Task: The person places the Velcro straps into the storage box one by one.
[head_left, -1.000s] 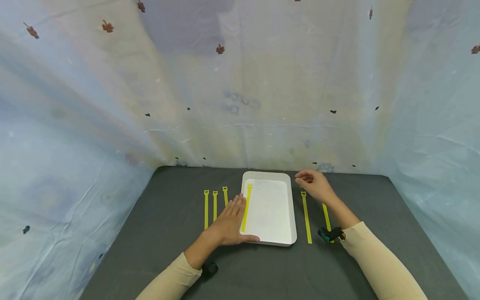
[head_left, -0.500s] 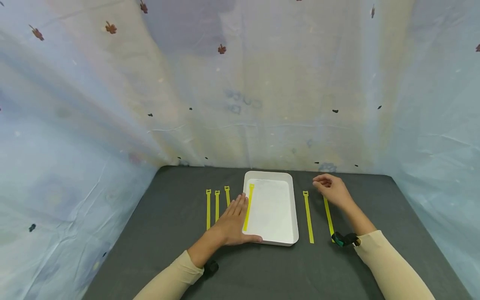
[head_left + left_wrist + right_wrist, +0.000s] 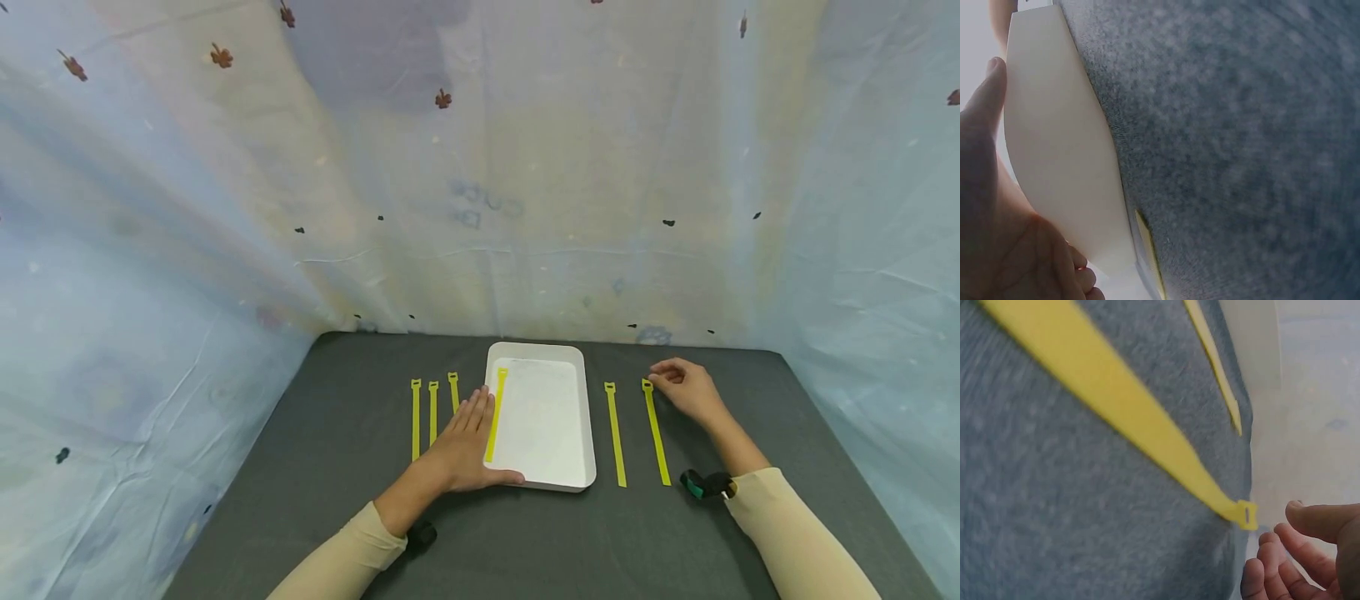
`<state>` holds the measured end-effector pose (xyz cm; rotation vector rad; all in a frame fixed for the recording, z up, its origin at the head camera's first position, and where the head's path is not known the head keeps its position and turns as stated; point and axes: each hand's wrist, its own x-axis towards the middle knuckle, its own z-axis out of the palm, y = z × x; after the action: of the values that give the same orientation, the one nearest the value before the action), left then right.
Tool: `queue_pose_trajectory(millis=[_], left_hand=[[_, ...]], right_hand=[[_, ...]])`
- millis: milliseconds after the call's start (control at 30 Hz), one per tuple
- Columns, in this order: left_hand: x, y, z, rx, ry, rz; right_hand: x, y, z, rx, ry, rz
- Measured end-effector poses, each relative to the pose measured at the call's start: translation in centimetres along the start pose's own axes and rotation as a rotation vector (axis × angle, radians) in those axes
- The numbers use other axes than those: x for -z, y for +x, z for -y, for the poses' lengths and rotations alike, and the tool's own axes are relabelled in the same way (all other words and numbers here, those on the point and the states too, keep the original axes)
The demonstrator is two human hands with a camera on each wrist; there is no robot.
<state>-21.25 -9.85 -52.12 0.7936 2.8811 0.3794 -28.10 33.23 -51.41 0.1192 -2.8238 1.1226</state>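
A white tray (image 3: 547,433) holds one yellow cable tie (image 3: 496,417), a flat strap with a slotted head, along its left side. My left hand (image 3: 468,450) rests on the tray's near left corner, fingers straight and thumb along the near rim. In the left wrist view, the thumb lies against the tray's outer wall (image 3: 1060,137). My right hand (image 3: 690,390) is just beside the slotted head of the rightmost cable tie (image 3: 657,442), its fingers loosely bent. The right wrist view shows a gap between thumb and fingers, with that tie's head (image 3: 1247,515) outside them.
Another yellow cable tie (image 3: 616,437) lies between the tray and the rightmost one. Left of the tray lie three more, the outer one (image 3: 416,417) farthest off, their near parts partly behind my left hand. A dark cloth (image 3: 555,542) covers the table; a patterned curtain (image 3: 525,208) hangs behind.
My right hand has moved right and slightly nearer, from above the inner right cable tie to the rightmost tie's head, which is now uncovered. The left hand stays on the tray.
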Motion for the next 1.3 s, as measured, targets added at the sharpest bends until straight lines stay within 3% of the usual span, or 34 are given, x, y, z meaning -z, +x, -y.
queue_pose_trajectory(millis=[233, 567, 867, 1300], left_hand=[[0.0, 0.2, 0.0, 0.012, 0.02, 0.017], [0.0, 0.1, -0.1, 0.009, 0.007, 0.016], [-0.8, 0.3, 0.6, -0.019, -0.051, -0.021], [0.4, 0.0, -0.1, 0.003, -0.007, 0.028]], right_hand=[[-0.1, 0.2, -1.3, -0.08, -0.001, 0.065], [-0.1, 0.3, -1.3, -0.137, 0.03, 0.134], [-0.4, 0.6, -1.4, -0.154, 0.024, 0.148], [-0.5, 0.6, -1.6, -0.153, 0.036, 0.133]])
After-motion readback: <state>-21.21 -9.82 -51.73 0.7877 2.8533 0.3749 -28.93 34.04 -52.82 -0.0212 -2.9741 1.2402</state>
